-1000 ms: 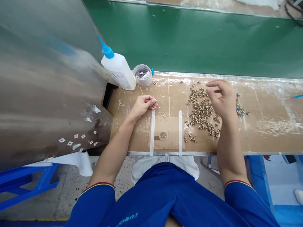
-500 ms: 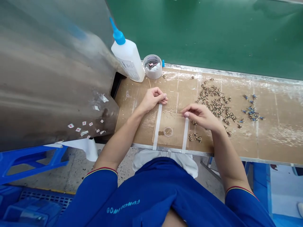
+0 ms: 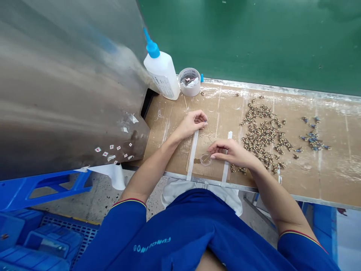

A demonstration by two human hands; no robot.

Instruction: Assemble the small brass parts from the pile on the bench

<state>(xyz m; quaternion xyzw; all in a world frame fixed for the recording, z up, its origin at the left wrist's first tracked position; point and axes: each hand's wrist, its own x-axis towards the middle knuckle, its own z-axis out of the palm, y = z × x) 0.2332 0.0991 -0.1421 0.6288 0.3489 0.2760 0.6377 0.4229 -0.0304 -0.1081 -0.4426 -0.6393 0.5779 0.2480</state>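
My right hand [image 3: 229,152] is pinched on a thin stick [image 3: 208,158], whose end reaches into a small round clear dish [image 3: 205,162]. The dish lies between two white tape strips near the table's front edge. Beyond it, my left hand [image 3: 195,123] rests on the cardboard with thumb and fingers pinched together. Something small and bluish seems to show at those fingertips, too little to name. To the right of my right hand spreads a heap of small brass-coloured metal parts [image 3: 261,133]. Farther right lies a smaller group of similar parts with blue ends [image 3: 314,141].
A white bottle with a blue nozzle [image 3: 163,75] stands back left, beside a tape roll [image 3: 190,88] holding scraps. A thin wooden stick [image 3: 185,101] lies before them. A metal cabinet [image 3: 70,86] borders the left; a green surface [image 3: 239,41] runs along the back.
My right hand has moved down and left to the clear dish, and the thin stick now shows in it. My left hand stays pinched in nearly the same place. The view has shifted slightly.
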